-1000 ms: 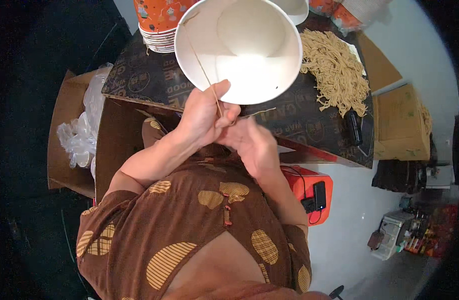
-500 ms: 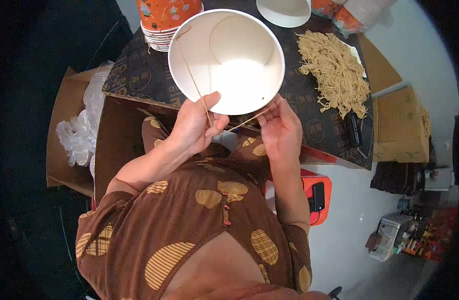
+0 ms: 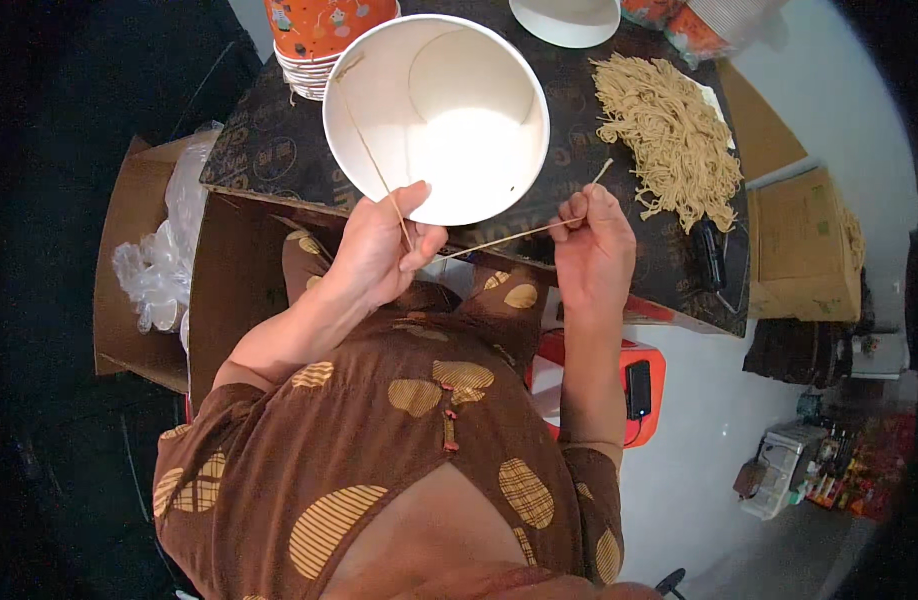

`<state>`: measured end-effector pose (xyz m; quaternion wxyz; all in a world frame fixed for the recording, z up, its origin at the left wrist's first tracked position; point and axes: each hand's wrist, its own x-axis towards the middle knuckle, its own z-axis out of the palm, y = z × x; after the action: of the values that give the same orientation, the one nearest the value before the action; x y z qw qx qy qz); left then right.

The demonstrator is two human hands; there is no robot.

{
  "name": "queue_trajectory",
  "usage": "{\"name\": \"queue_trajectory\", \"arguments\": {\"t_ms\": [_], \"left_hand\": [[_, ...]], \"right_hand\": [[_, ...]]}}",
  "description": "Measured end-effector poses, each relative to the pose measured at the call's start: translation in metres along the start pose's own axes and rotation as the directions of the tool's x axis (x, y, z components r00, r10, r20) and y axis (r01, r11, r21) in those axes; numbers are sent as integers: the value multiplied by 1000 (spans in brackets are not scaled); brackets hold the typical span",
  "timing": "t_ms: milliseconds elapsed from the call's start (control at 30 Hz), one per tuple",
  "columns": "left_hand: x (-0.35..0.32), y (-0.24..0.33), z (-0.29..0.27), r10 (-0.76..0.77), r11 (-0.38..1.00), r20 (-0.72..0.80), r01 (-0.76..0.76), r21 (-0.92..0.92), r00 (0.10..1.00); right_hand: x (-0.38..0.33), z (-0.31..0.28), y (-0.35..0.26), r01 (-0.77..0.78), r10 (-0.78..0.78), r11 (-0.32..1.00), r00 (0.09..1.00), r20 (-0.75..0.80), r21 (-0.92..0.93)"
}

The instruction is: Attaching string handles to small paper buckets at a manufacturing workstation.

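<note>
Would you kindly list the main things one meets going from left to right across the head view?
Clear plastic, orange patterned tubs, white bucket, right hand, pile of tan cords, cardboard box on the right.

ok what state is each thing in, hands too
white bucket: tilted, mouth open
left hand: gripping the white bucket's rim
cord: drawn straight
right hand: pinching the cord
orange buckets: nested in a stack
strand pile: loose, heaped
left cardboard box: open, clear plastic inside
</note>
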<state>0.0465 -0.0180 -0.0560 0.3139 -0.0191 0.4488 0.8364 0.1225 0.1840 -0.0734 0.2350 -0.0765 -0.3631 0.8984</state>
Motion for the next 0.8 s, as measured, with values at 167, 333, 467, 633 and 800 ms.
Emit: {"name": "queue_trajectory", "arguments": {"t_ms": [167,333,467,633,800], "left_hand": [[5,3,-5,-116,991,154,125,-52,981],[1,11,14,-216,931,141,247,-269,966],[3,8,9,-244,918,252,307,-252,936],[5,4,3,-258,902,310,344,-263,915],[4,5,2,-263,894,307,351,-279,914]], "right_hand": [[-13,23,-3,162,-193,929,979,-63,-334],[-36,36,1,421,-461,616,878,129,-666],[-39,42,-2,537,-461,518,831,311,-666],[-36,47,2,638,-554,522,758,343,-567],[-33,49,4,646,-561,542,755,341,-538]]}}
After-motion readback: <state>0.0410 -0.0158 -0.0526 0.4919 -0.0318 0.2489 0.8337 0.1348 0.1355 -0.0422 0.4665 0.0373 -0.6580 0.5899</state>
